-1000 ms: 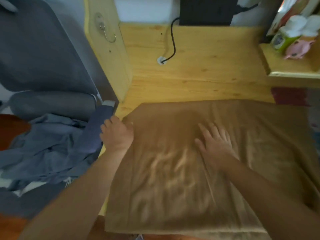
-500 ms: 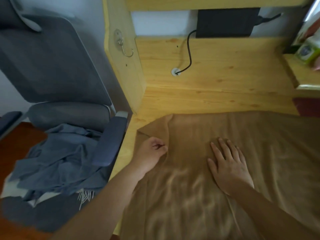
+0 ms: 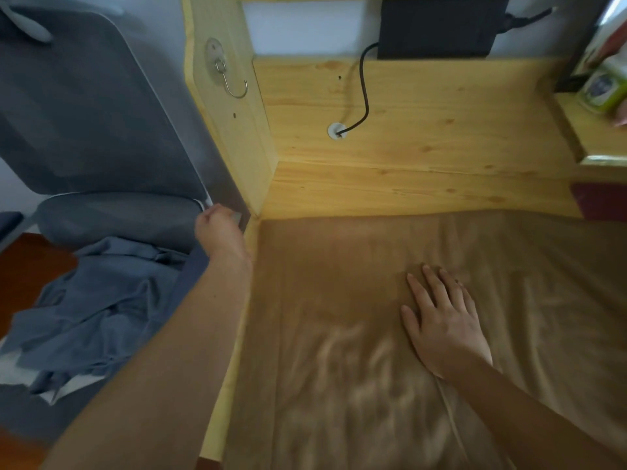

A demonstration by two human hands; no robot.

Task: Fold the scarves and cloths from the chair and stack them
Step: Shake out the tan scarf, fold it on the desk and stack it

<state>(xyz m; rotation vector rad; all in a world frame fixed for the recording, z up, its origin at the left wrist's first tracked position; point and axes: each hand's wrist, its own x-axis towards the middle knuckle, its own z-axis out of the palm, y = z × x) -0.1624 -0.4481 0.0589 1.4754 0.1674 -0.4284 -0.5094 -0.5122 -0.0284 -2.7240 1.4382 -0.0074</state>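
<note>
The right hand (image 3: 444, 320) lies flat on the brown cloth (image 3: 339, 334), fingers straight and slightly spread, palm pressing the fabric to the wooden desk (image 3: 424, 184). The left hand (image 3: 220, 228) is out past the desk's left edge, above the chair's armrest, fingers curled inward. It is blurred, and I cannot tell whether it pinches the cloth's corner or holds nothing.

The brown cloth covers most of the near desk, its far edge running straight across and its left edge lying just inside the desk's left rim. It looks thin, soft and light, with a faint sheen and shallow ripples near the bottom, so it will likely slide on the smooth wood unless one palm pins it. Corners and edges are the best places to pinch; the middle would only bunch.

On the grey chair (image 3: 101, 130) to the left sits a crumpled blue scarf (image 3: 95, 313), equally limp by the look of it, best lifted by an edge and shaken out.

Beyond the cloth a strip of bare desk runs back to the wall, crossed by a black cable (image 3: 364, 93). The side panel with a metal hook (image 3: 234, 83) hems in the left, and a raised shelf (image 3: 597, 140) crowds the right.
</note>
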